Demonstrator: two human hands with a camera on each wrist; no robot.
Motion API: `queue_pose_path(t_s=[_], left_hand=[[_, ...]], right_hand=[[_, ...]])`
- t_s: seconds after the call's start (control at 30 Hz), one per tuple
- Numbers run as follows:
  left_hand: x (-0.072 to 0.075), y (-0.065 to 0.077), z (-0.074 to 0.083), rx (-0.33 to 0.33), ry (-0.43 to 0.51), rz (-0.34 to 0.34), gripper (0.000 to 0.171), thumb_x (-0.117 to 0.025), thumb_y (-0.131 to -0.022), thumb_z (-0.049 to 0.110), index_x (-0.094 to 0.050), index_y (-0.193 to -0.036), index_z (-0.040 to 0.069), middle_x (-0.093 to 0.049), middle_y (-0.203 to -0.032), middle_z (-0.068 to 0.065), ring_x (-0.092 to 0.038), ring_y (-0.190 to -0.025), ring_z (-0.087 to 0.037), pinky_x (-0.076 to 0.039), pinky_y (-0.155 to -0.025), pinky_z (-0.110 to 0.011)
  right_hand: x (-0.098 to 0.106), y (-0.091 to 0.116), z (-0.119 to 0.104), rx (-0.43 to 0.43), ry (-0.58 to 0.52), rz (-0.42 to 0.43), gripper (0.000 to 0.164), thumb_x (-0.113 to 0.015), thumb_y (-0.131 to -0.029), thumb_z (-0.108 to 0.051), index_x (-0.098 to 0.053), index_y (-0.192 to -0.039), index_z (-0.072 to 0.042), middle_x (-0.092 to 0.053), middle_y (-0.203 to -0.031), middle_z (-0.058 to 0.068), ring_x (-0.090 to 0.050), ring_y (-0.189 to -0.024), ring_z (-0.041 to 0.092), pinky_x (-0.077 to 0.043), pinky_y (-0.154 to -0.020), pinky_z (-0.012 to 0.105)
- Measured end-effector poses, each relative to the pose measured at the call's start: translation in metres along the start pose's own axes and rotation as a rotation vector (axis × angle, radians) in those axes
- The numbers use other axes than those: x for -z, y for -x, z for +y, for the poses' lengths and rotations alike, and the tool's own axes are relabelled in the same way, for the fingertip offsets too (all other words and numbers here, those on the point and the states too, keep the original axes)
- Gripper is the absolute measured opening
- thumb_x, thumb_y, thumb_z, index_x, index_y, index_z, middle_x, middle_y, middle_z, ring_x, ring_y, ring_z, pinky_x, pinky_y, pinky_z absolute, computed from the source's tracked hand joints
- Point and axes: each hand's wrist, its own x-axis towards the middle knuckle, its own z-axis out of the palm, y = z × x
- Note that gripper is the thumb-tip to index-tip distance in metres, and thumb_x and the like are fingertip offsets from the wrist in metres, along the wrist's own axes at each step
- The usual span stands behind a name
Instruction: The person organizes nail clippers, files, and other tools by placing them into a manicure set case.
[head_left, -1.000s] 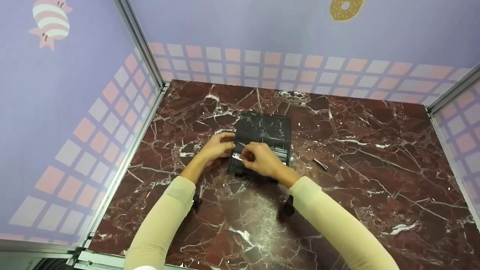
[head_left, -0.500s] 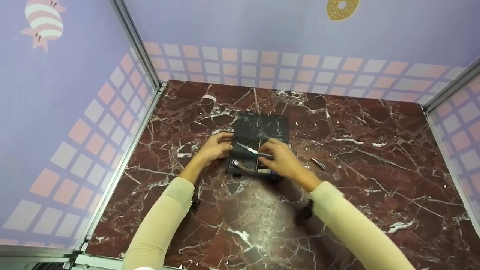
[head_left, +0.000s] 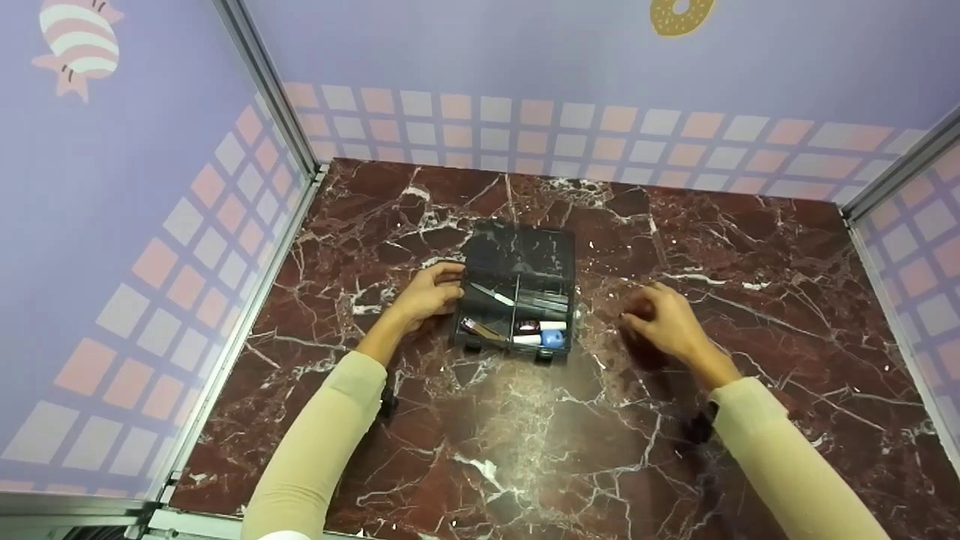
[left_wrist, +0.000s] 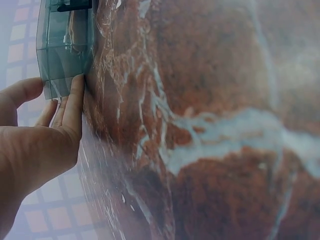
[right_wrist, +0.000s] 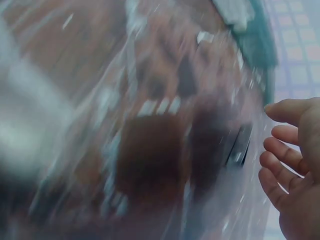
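In the head view, a dark translucent compartment box (head_left: pixel 480 307) lies on the marble surface with its lid folded back. My left hand (head_left: pixel 427 300) holds its left edge, thumb above and fingers along the outer side. My right hand (head_left: pixel 664 319) hovers right of the box, fingers loosely bent and holding nothing. Close to those fingers, in the right wrist view, lies a metal nail clipper (right_wrist: pixel 240 146); in the head view the hand hides it. Inside the box are another nail clipper (head_left: pixel 480 328), a slim silver tool (head_left: pixel 502 298), a blue bottle (head_left: pixel 553 339) and a dark red bottle (head_left: pixel 528 325).
Clear or silvery strips (head_left: pixel 541 301) lie in the box's upper right compartment. The lid (head_left: pixel 521 247) rests flat behind the box. Purple patterned panels (head_left: pixel 480 52) enclose the marble surface (head_left: pixel 420 480) at the back and both sides.
My right hand has left the box's left compartments, where it set down a nail clipper, and moved right over the loose clipper. My left hand stays at the box.
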Motion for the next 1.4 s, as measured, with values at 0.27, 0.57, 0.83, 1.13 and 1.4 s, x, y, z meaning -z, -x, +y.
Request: queue_pose_path(t_s=[0.27, 0.57, 0.83, 1.13, 1.4], left_hand=[[-0.001, 0.001, -0.002, -0.014, 0.023, 0.014, 0.057, -0.058, -0.1, -0.007, -0.044, -0.156, -0.003, -0.048, -0.155, -0.024, -0.053, -0.139, -0.037, -0.055, -0.105, -0.05], [0.0, 0.001, -0.002, -0.017, 0.0, 0.011, 0.057, -0.059, -0.101, -0.004, -0.045, -0.156, -0.002, -0.048, -0.155, -0.023, -0.057, -0.134, -0.037, -0.057, -0.103, -0.049], [0.001, 0.001, -0.001, -0.014, -0.013, 0.011, 0.056, -0.059, -0.102, -0.003, -0.045, -0.157, 0.0, -0.047, -0.157, -0.021, -0.049, -0.144, -0.035, -0.055, -0.105, -0.05], [0.0, 0.001, -0.004, -0.016, 0.014, 0.018, 0.058, -0.059, -0.1, -0.006, -0.044, -0.156, -0.003, -0.047, -0.155, -0.025, -0.048, -0.144, -0.037, -0.054, -0.106, -0.052], [-0.001, 0.001, -0.003, 0.006, 0.026, 0.021, 0.058, -0.061, -0.1, -0.005, -0.046, -0.156, 0.0, -0.051, -0.153, -0.022, -0.051, -0.142, -0.035, -0.055, -0.105, -0.051]], right_hand=[[-0.002, 0.015, 0.017, -0.019, 0.033, 0.0, 0.015, -0.085, -0.085, -0.004, -0.073, -0.092, 0.002, -0.063, -0.087, 0.012, -0.059, -0.077, 0.028, -0.05, -0.075, 0.047], [-0.014, 0.002, -0.006, 0.028, -0.017, 0.032, 0.008, -0.081, -0.089, -0.003, -0.072, -0.089, -0.005, -0.063, -0.082, 0.007, -0.058, -0.072, 0.023, -0.048, -0.067, 0.038], [-0.032, -0.025, -0.064, 0.114, -0.131, -0.012, 0.009, -0.083, -0.09, -0.005, -0.076, -0.095, -0.005, -0.072, -0.091, 0.006, -0.067, -0.08, 0.023, -0.06, -0.076, 0.043], [-0.065, -0.054, -0.135, 0.237, -0.198, -0.143, 0.008, -0.081, -0.091, -0.007, -0.075, -0.096, -0.006, -0.069, -0.093, 0.004, -0.066, -0.083, 0.018, -0.06, -0.077, 0.034], [-0.1, -0.069, -0.159, 0.285, -0.16, -0.168, 0.006, -0.08, -0.092, -0.005, -0.074, -0.091, -0.005, -0.064, -0.087, 0.005, -0.065, -0.078, 0.018, -0.058, -0.071, 0.033]])
